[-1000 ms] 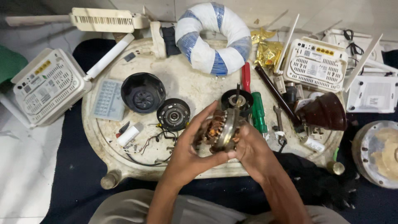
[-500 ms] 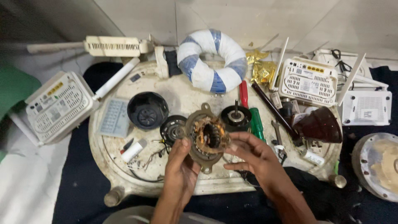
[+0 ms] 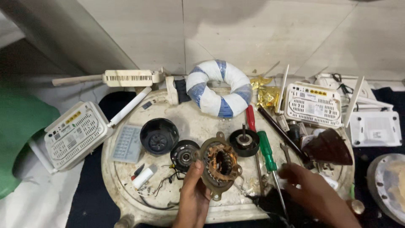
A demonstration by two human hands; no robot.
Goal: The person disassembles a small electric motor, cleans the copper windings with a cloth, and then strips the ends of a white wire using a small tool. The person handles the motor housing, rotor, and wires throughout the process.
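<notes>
My left hand (image 3: pixel 195 192) grips a round motor stator (image 3: pixel 219 165) with copper windings, holding it tilted above the worn white round tray (image 3: pixel 198 120). My right hand (image 3: pixel 314 192) is off the stator, fingers spread, low over the tray's right side near a green-handled screwdriver (image 3: pixel 267 152) and a small spanner (image 3: pixel 286 153). A black rotor with a shaft (image 3: pixel 244 142) lies just right of the stator. A black motor end cap (image 3: pixel 184 155) and a black cup-shaped housing (image 3: pixel 159 136) lie to its left.
A white and blue wrapped ring (image 3: pixel 218 88) sits at the tray's back. A red-handled screwdriver (image 3: pixel 251 118), a dark brown cover (image 3: pixel 329 147) and a small keypad (image 3: pixel 128 143) lie about. White routers (image 3: pixel 76 134) (image 3: pixel 313 104) (image 3: pixel 374 128) flank the tray. Tiled wall behind.
My right hand has let go of the stator and moved right toward the tools. The left hand alone now holds the stator, which has come slightly up and away from me.
</notes>
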